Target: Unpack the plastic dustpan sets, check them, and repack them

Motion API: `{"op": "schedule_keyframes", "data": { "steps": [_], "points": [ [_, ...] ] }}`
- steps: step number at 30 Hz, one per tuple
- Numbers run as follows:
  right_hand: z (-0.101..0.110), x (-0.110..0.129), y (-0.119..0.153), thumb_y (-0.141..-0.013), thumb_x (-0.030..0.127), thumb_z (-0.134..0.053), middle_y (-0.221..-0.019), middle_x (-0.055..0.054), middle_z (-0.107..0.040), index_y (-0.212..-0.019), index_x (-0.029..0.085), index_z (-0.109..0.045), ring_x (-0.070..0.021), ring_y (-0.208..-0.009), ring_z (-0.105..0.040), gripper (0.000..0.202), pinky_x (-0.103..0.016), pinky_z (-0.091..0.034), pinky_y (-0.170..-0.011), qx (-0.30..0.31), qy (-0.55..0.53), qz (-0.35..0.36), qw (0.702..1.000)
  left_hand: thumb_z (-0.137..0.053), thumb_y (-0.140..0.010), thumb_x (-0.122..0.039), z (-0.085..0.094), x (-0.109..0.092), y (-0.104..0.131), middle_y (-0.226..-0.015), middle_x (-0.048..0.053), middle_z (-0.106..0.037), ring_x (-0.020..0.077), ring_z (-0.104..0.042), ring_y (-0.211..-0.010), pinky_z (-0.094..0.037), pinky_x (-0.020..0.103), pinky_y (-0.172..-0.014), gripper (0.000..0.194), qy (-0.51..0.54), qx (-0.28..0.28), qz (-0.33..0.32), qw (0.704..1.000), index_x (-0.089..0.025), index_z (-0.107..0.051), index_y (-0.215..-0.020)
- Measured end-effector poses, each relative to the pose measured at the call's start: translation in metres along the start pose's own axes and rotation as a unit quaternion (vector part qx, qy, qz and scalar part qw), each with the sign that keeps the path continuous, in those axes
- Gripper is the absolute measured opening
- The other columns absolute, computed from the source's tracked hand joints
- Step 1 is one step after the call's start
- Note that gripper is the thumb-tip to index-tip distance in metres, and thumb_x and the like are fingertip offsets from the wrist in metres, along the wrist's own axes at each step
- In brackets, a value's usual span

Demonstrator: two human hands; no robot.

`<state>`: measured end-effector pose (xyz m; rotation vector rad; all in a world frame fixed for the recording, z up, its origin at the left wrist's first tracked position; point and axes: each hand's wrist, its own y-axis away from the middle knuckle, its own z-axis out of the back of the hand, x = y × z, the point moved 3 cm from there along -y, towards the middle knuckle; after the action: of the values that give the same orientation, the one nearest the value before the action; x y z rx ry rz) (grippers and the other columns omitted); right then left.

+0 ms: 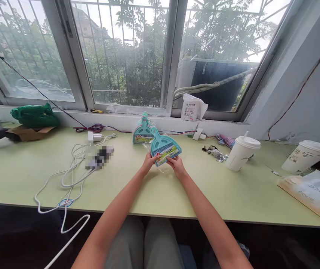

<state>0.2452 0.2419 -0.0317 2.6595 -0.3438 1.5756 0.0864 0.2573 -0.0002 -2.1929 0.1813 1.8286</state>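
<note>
"Over the middle of the counter, what's held?"

"Wrapped teal dustpan, handle tilted up and leftward, label facing the person. Can't tell if its bottom touches the counter."

"Hands?"

"Left hand mostly closed on the lower left corner, thumb on the label. Right hand also mostly closed, on the lower right edge, thumb in front. Both grip the same dustpan; fingers behind it hidden."

"Behind it?"

"Other dustpans, teal, wrapped, bunched upright by the counter's back edge, partly covered by the held one."

"Left side?"

"White cable looped, one end hanging past the front edge; blurred-out item beside it. Green bag on a cardboard box, back left corner."

"Right side?"

"Lidded cup with straw, second cup farther right, tissue pack near the front right corner."

"Windowsill?"

"White paper bag right, yellow cutter left."
</note>
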Motion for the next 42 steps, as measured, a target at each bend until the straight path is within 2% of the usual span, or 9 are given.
{"op": "schedule_keyframes", "data": {
  "steps": [8,13,17,21,26,35,42],
  "points": [
    [0.0,-0.003,0.0,-0.056,0.018,-0.082,-0.095,-0.002,-0.071,-0.089,0.019,-0.062,-0.02,-0.094,-0.068,0.038,-0.031,-0.059,-0.085,-0.009,-0.02,-0.01,1.0,-0.075,-0.059,-0.04,0.004,0.001,-0.003,-0.1,0.008,-0.068,0.0239,-0.064,-0.088,-0.049,0.028,-0.063,0.062,-0.014,0.008,-0.001,1.0,-0.019,-0.055,-0.114],
    [-0.003,-0.005,0.003,-0.055,0.017,-0.083,-0.101,-0.003,-0.071,-0.092,0.021,-0.061,-0.0202,-0.098,-0.068,0.044,-0.031,-0.058,-0.087,0.021,-0.019,-0.021,0.999,-0.074,-0.058,-0.033,0.009,0.006,-0.009,-0.099,0.008,-0.068,0.0255,-0.064,-0.088,-0.049,0.03,-0.063,0.056,-0.002,-0.007,-0.013,1.0,-0.018,-0.056,-0.109],
    [-0.004,-0.004,0.002,-0.052,0.016,-0.083,-0.102,-0.003,-0.07,-0.097,0.021,-0.06,-0.0197,-0.1,-0.067,0.051,-0.03,-0.057,-0.088,0.028,-0.006,-0.024,0.999,-0.074,-0.058,-0.031,0.011,0.01,-0.013,-0.1,0.008,-0.068,0.0277,-0.063,-0.093,-0.051,0.033,-0.069,0.056,0.01,-0.017,-0.022,1.0,-0.017,-0.057,-0.109],
    [0.0,-0.004,0.0,-0.052,0.017,-0.084,-0.097,-0.003,-0.071,-0.093,0.021,-0.059,-0.0218,-0.1,-0.066,0.049,-0.032,-0.058,-0.087,-0.002,0.008,-0.017,1.0,-0.077,-0.058,-0.031,0.007,0.011,-0.014,-0.1,0.009,-0.068,0.0284,-0.062,-0.098,-0.051,0.037,-0.079,0.058,0.006,0.012,-0.058,0.998,-0.017,-0.056,-0.11],
    [0.001,-0.002,0.0,-0.05,0.017,-0.085,-0.096,-0.002,-0.071,-0.093,0.02,-0.06,-0.0217,-0.099,-0.067,0.049,-0.033,-0.058,-0.088,-0.005,0.008,-0.014,1.0,-0.078,-0.058,-0.03,0.004,0.009,-0.012,-0.105,0.009,-0.068,0.0299,-0.059,-0.106,-0.048,0.04,-0.088,0.058,0.026,0.02,-0.077,0.997,-0.017,-0.056,-0.111],
    [0.005,0.002,-0.003,-0.049,0.017,-0.085,-0.094,-0.003,-0.07,-0.09,0.019,-0.061,-0.0216,-0.094,-0.067,0.048,-0.036,-0.058,-0.085,-0.032,0.018,0.003,0.999,-0.076,-0.063,-0.037,0.004,0.013,-0.009,-0.107,0.009,-0.066,0.0292,-0.063,-0.094,-0.053,0.038,-0.069,0.061,0.004,0.037,-0.019,0.999,-0.02,-0.05,-0.116],
    [0.006,0.003,-0.004,-0.048,0.019,-0.086,-0.094,-0.003,-0.07,-0.09,0.02,-0.061,-0.022,-0.096,-0.067,0.049,-0.036,-0.058,-0.087,-0.031,0.013,0.02,0.999,-0.076,-0.065,-0.033,-0.002,0.011,-0.004,-0.12,0.011,-0.06,0.0243,-0.066,-0.084,-0.058,0.046,-0.069,0.072,0.077,0.073,0.0,0.994,-0.024,-0.037,-0.126]
  ]
}}
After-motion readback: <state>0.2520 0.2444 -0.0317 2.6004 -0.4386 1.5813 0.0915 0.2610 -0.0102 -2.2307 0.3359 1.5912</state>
